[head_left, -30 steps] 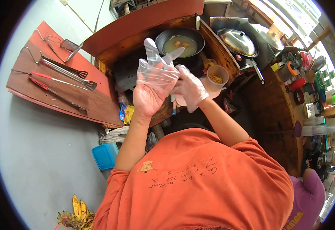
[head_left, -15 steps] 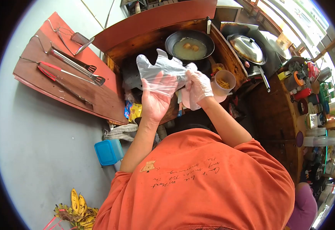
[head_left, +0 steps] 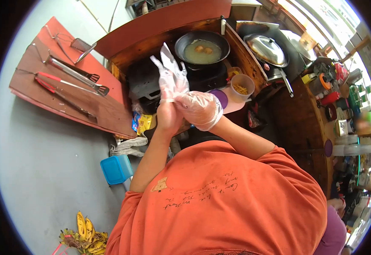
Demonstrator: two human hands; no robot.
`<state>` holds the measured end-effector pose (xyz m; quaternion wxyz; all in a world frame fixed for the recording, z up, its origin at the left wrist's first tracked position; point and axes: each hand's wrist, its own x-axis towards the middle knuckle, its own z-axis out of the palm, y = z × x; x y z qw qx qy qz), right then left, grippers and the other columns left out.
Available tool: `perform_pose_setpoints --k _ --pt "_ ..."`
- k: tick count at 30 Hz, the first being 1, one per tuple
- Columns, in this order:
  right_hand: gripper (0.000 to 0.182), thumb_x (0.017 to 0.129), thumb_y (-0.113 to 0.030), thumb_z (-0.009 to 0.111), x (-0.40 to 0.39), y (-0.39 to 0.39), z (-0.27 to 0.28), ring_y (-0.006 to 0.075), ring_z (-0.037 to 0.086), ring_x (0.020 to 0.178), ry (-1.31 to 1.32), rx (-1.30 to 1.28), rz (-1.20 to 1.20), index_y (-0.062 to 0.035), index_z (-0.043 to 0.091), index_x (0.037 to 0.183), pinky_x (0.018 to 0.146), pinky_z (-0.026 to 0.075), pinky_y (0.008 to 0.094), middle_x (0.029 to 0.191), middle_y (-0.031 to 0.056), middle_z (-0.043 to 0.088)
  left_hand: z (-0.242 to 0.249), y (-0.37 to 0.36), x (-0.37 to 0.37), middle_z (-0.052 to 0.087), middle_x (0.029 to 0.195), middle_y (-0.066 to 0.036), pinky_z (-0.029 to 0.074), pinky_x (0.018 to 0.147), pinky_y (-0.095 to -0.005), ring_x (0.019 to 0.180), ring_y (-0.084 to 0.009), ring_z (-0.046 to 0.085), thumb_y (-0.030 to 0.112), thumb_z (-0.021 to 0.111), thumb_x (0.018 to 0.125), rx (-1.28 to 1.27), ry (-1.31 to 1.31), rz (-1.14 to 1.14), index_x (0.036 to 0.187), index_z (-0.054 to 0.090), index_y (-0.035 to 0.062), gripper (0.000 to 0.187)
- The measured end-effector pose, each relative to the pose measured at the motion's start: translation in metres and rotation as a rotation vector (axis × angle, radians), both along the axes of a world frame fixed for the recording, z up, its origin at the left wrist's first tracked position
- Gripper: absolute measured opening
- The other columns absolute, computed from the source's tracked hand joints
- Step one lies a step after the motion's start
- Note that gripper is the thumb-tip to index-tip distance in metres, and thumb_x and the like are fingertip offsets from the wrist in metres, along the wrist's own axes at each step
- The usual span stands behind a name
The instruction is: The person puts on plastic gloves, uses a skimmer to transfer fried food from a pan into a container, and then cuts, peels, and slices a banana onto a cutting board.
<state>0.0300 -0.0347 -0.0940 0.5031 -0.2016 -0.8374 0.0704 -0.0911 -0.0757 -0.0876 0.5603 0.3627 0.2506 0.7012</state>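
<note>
My left hand [head_left: 168, 114] points up and forward, its fingers partly inside a clear plastic glove [head_left: 172, 76]. The glove's empty fingertips stick out loosely beyond it. My right hand [head_left: 200, 110] wears a similar clear glove and has its fingers closed on the left glove's edge near the wrist. Beyond both hands, a dark frying pan [head_left: 202, 47] holds pale liquid with two brown round pieces. To the right of my right hand sits a clear plastic tub [head_left: 242, 87] with yellow strips in it, beside a round purple lid [head_left: 218, 98].
Tongs [head_left: 66, 83] and a slotted turner [head_left: 101, 90] lie on the red board at left. A lidded pan [head_left: 265, 50] stands right of the stove. Below left are a blue container [head_left: 116, 169] and bananas [head_left: 85, 231]. Jars crowd the right shelf; someone's purple clothing shows lower right.
My left hand has slid further into the plastic glove and turned. My right hand has moved down and left, pulling the glove's edge toward the left wrist. The view has shifted slightly.
</note>
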Motion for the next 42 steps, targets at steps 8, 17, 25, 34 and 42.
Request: perform_pose_setpoints --k 8,17,25,34,42 --pt "0.011 0.084 -0.018 0.072 0.01 -0.025 0.005 0.0359 0.069 0.071 0.161 -0.366 0.113 -0.0071 0.072 0.081 0.068 0.055 0.0455 0.074 0.0162 0.068 -0.001 0.007 -0.008 0.035 0.16 -0.021 0.029 0.125 -0.0554 0.147 -0.0395 0.038 0.021 0.043 0.11 -0.136 -0.115 0.142 0.158 0.029 0.0033 0.053" --pt "0.012 0.086 -0.018 0.071 0.039 -0.022 0.005 0.0354 0.068 0.07 0.087 -0.551 -0.012 -0.0075 0.068 0.081 0.066 0.055 0.0443 0.072 0.014 0.067 0.012 0.02 0.023 0.018 0.168 -0.02 0.033 0.117 -0.0624 0.147 -0.0464 0.034 0.064 0.035 0.104 -0.177 -0.186 -0.516 0.166 0.007 0.0204 0.081" --pt "0.009 0.081 -0.016 0.069 0.072 -0.033 0.011 0.0338 0.067 0.063 0.038 -0.382 -0.287 -0.0087 0.063 0.082 0.057 0.054 0.044 0.073 0.0129 0.067 -0.001 0.047 0.052 0.016 0.172 -0.007 0.018 0.124 -0.0532 0.157 -0.0333 0.016 0.063 0.035 0.104 -0.103 0.048 -0.387 0.167 0.011 0.0175 0.081" --pt "0.017 0.077 -0.009 0.072 0.057 -0.009 0.02 0.0282 0.066 0.063 0.185 -0.117 -0.228 -0.011 0.065 0.093 0.057 0.053 0.0381 0.073 0.0076 0.064 0.014 0.044 0.055 0.032 0.164 -0.01 0.024 0.125 -0.044 0.151 -0.0258 0.032 0.057 0.042 0.106 0.054 0.161 -0.174 0.162 0.022 0.0046 0.079" --pt "0.019 0.077 -0.012 0.076 0.026 0.011 0.037 0.03 0.063 0.063 0.172 -0.208 0.004 -0.0085 0.062 0.09 0.059 0.053 0.0386 0.074 0.0095 0.063 0.024 0.025 0.019 0.045 0.154 -0.007 0.044 0.108 -0.038 0.133 -0.0204 0.051 0.022 0.051 0.109 0.02 0.182 0.176 0.161 0.028 0.0116 0.057"
